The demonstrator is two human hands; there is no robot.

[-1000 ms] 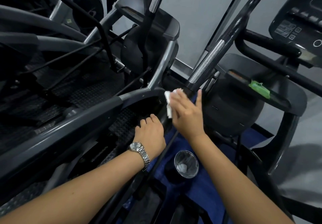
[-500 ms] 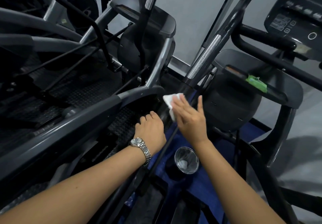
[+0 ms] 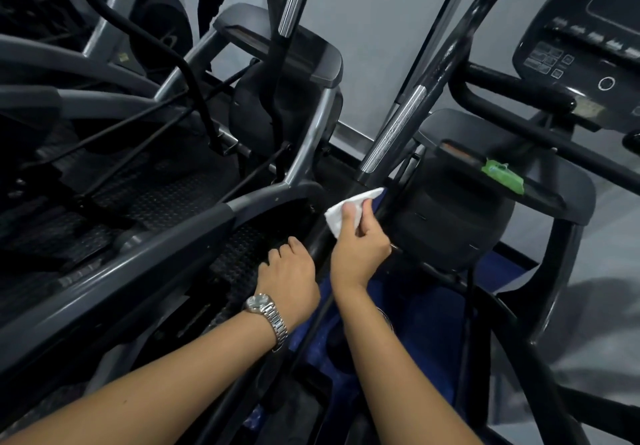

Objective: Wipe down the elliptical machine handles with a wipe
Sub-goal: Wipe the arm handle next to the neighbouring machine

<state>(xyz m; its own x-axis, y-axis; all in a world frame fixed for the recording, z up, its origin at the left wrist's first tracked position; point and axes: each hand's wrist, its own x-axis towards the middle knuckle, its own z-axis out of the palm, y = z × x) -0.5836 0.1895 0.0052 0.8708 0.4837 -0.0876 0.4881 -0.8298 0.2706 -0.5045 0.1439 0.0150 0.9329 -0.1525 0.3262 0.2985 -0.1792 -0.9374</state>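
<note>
A plain grey wall (image 3: 374,46) runs behind neighbouring exercise machines (image 3: 287,109). Blue carpet (image 3: 433,306) lies underneath them, and pale grey floor (image 3: 609,250) shows on the right.

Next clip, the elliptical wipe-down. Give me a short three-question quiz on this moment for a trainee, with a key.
1. Which hand holds the white wipe at the black handle bar? A) the left hand B) the right hand C) neither
2. True or false: the wristwatch is on the left wrist.
3. Fill in: the small packet lying on the machine housing at right is ___ in colour.
Key: 1 B; 2 true; 3 green.
</note>
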